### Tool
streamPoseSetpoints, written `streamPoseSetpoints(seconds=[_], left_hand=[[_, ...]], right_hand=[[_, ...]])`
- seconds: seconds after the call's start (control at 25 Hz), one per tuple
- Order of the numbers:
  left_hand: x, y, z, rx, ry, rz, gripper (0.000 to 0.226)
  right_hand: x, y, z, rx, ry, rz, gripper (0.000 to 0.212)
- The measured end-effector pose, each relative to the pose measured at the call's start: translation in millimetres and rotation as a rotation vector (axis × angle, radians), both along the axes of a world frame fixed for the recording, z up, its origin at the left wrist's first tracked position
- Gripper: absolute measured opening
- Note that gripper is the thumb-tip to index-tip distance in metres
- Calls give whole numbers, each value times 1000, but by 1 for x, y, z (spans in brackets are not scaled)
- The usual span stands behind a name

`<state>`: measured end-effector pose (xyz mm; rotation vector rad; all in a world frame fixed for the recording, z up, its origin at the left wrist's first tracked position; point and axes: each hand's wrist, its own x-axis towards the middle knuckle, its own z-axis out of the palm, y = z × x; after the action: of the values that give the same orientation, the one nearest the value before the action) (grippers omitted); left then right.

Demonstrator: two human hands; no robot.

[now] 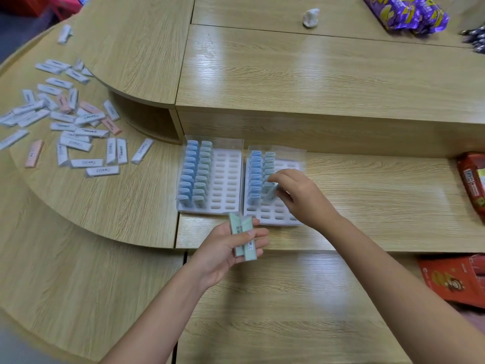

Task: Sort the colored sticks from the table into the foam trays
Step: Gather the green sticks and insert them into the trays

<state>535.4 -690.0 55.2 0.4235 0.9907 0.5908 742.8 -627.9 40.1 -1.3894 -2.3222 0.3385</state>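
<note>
**Green sticks going into the right-hand tray**

Nearest to me, the person's left hand (231, 248) is sitting palm-up over the wooden table (288, 298), fingers curled and thumb pressing down on a small bundle of pale green sticks (242, 239); the bundle is standing roughly upright in the grip, pointing toward twelve o'clock.

Just beyond, at about one o'clock from that hand, the right hand (301, 198) is reaching over the right foam tray (275, 216). Its fingertips are pinching one green stick (270, 191) that is tilting over the tray's second column; motion blur is keeping me from telling whether the stick's end is already sitting in a slot. The tray's first column is showing blue sticks (254, 177) standing on end, with green ones behind the pinched stick.

Touching or nearly touching it at nine o'clock, the left foam tray (228, 179) is holding a full column of blue and a full column of green (203, 174), its other slots lying bare.

Farther off at ten o'clock, a loose scatter of white and pink sticks (68, 119) is lying flat on the curved lower section of the table.

Farthest away, around one o'clock on the raised surface, purple snack packets (406, 11) are lying.
</note>
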Motion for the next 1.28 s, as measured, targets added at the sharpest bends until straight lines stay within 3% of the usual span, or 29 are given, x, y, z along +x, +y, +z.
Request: streamPoseSetpoints(seconds=[0.68,1.04,1.2,1.28], left_hand=[[-8,0,3,32,-4,-27,32],[-6,0,0,36,11,-28,28],[-5,0,1,41,15,-18,28],[-5,1,2,46,14,-25,28]], right_hand=[[1,6,-5,177,59,-44,4],[-2,3,-11,193,-43,55,23],[-8,0,-18,4,-4,-55,16],[-8,-3,-20,89,-54,-18,15]])
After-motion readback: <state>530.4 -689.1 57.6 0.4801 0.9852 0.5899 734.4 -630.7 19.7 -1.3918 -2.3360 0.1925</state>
